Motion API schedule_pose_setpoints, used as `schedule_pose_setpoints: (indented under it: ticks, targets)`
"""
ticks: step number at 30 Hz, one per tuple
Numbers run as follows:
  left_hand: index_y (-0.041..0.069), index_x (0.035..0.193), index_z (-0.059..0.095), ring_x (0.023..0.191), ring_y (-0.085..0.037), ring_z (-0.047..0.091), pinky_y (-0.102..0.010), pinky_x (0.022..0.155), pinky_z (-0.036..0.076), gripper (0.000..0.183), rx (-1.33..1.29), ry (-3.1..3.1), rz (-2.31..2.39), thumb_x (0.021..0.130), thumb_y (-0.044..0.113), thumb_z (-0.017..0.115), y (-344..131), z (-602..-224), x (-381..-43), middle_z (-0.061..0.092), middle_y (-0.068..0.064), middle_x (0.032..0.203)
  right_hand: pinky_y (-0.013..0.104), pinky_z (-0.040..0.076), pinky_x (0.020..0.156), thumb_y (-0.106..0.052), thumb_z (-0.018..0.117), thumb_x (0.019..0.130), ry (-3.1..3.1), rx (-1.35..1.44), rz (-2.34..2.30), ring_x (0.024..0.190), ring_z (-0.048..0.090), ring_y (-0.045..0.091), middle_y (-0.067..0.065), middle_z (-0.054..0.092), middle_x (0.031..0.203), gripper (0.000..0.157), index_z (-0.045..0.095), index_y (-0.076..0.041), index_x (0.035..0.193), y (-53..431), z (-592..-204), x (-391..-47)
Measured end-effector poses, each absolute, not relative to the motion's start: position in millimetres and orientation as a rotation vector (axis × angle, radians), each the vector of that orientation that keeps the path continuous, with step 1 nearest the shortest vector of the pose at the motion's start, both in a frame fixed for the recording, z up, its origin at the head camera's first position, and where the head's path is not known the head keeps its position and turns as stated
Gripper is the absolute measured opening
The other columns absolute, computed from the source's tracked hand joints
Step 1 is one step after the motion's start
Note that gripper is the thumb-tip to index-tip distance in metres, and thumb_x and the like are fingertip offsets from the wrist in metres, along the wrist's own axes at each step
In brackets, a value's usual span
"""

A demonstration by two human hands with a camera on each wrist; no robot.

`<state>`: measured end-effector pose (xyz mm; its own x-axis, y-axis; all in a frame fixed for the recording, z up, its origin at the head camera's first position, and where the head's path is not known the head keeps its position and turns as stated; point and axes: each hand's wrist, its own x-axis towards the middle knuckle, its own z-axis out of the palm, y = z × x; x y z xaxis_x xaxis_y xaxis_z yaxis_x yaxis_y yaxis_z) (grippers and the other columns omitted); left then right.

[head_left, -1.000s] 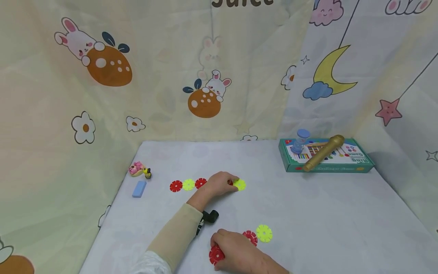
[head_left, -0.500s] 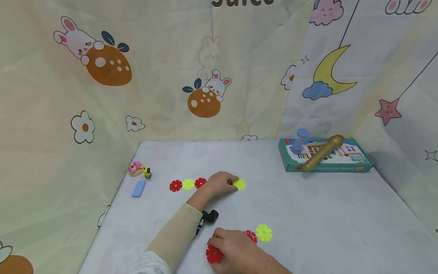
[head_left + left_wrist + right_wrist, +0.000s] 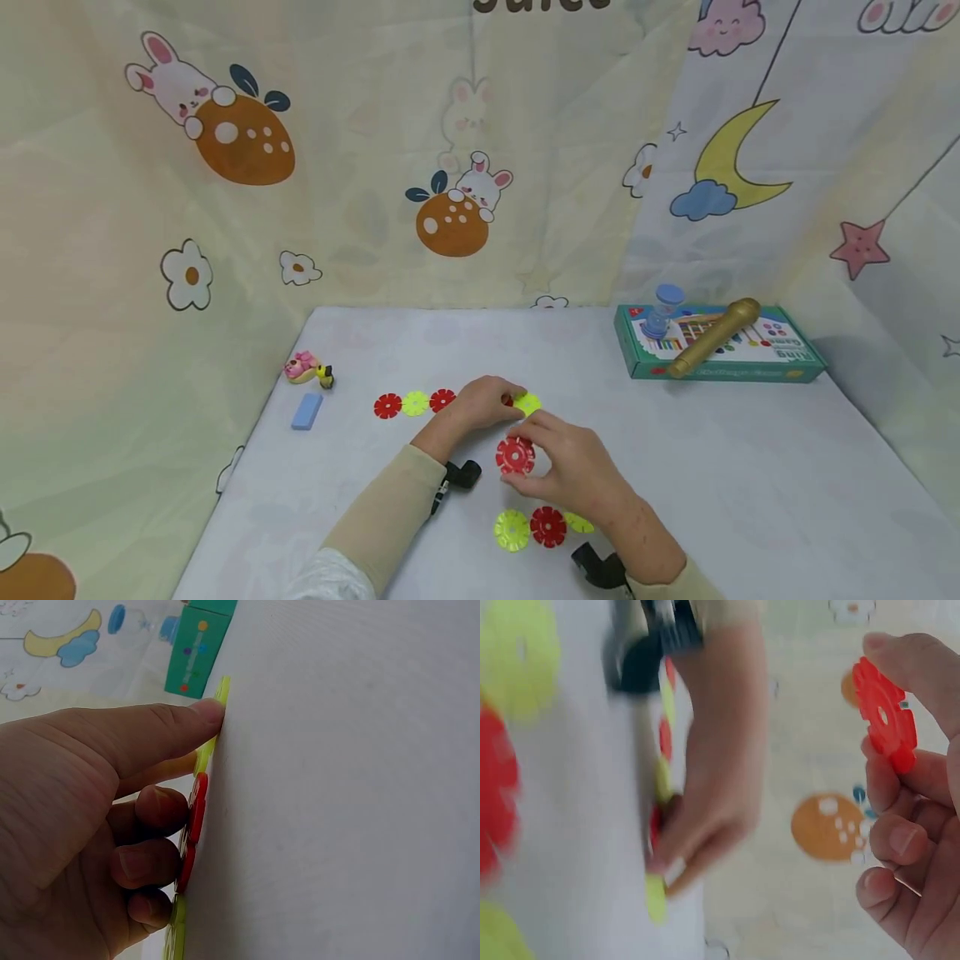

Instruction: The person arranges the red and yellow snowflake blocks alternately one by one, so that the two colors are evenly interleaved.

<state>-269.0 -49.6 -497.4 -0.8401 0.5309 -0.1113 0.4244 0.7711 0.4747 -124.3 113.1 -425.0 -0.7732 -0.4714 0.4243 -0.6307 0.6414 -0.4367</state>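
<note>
Across the table runs a row of red and yellow-green notched plastic discs, with a red disc (image 3: pixel 387 406) at its left end. My left hand (image 3: pixel 478 406) covers part of the row; its thumb and index finger pinch the edges of the yellow-green disc (image 3: pixel 529 403) at the right end. In the left wrist view, the curled fingers (image 3: pixel 146 862) rest against red discs (image 3: pixel 196 810). Just in front of that end, my right hand (image 3: pixel 576 467) pinches a single red disc (image 3: pixel 515 457) between thumb and fingers, held up off the table, as the right wrist view shows.
Nearer me lie a yellow-green disc (image 3: pixel 512 531), a red disc (image 3: pixel 548 527) and another yellow-green disc (image 3: pixel 580 522), partly hidden by the right hand. A green box (image 3: pixel 750 369) at the back right bears an hourglass (image 3: pixel 662 312) and a gold microphone (image 3: pixel 714 337). Toy figures (image 3: pixel 302 367) and a blue block (image 3: pixel 307 412) sit left.
My right hand has carried the red disc up and forward, close to the row's right end, uncovering a yellow-green disc nearer me. The left hand has stayed in place.
</note>
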Motion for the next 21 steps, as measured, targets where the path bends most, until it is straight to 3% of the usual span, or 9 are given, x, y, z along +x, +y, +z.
schedule_pose_setpoints:
  ticks: [8,15,21]
  targets:
    - [0.024,0.124,0.065,0.083,-0.009,0.050,-0.024,0.071,0.044,0.047,0.757,2.709,0.671,0.082,0.045,0.070,-51.0,-494.4,-269.6,0.064,0.009,0.101,0.019,0.050,0.063,-0.043,0.082,0.068,-2.575,0.669,0.725,0.077,0.055,0.003,-0.010,0.056,0.096,0.046,0.067,-0.017,0.103,143.4,-433.7,-172.7]
    - [0.025,0.124,0.064,0.088,-0.009,0.051,-0.025,0.075,0.045,0.048,0.765,2.727,0.676,0.081,0.044,0.071,-50.2,-497.5,-268.9,0.064,0.009,0.105,0.025,0.049,0.064,-0.045,0.078,0.073,-2.769,0.482,0.741,0.081,0.056,0.017,-0.003,0.053,0.100,0.047,0.069,-0.014,0.107,159.7,-465.1,-211.0]
    - [0.025,0.124,0.064,0.096,-0.008,0.052,-0.027,0.082,0.045,0.047,0.757,2.725,0.674,0.082,0.043,0.070,-49.8,-498.9,-266.5,0.063,0.009,0.114,0.029,0.049,0.071,-0.043,0.078,0.074,-2.932,0.351,0.803,0.084,0.051,0.016,0.000,0.051,0.098,0.049,0.069,-0.013,0.112,167.7,-488.4,-224.1]
